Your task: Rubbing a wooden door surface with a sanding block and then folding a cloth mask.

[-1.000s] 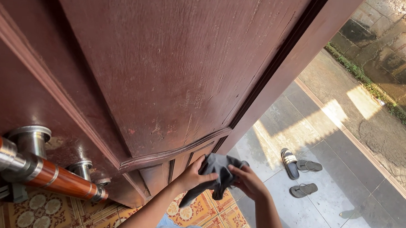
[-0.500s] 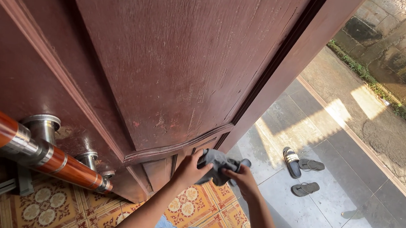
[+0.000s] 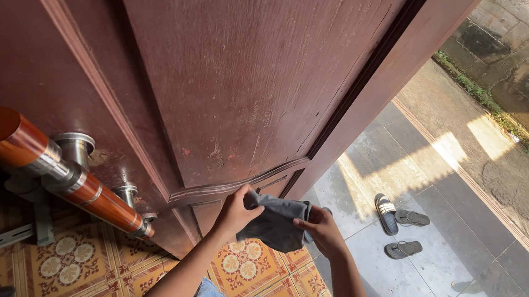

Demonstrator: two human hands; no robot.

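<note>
A grey cloth [image 3: 276, 221] hangs stretched between both hands, low in the view at about 6 o'clock, just in front of the bottom panel of a dark red wooden door [image 3: 239, 71]. The left hand [image 3: 236, 211] grips the cloth's upper left corner, its fingers curled and pinching the fabric right beside the door's curved moulding [image 3: 236, 186]. The right hand [image 3: 323, 230], at 3 o'clock of the cloth, holds the other edge, fingers folded around it with the thumb on top. Whether the cloth touches the wood cannot be told.

At 9 o'clock of the hands a long door handle [image 3: 55, 170], orange-brown wood with steel collars, stands off the door on round steel mounts. Under the hands, toward 7 o'clock, lies a tiled floor [image 3: 79, 266] with orange and yellow flower patterns. The door's edge runs up toward 1 o'clock. Beyond it, at 3 o'clock, is a grey paved porch [image 3: 443, 269], partly sunlit, with a dark slide sandal [image 3: 387, 213] and a pair of grey flip-flops [image 3: 409, 232] lying near each other. Farther out, at 2 o'clock, a strip of weeds [image 3: 506, 120] borders a stone wall.
</note>
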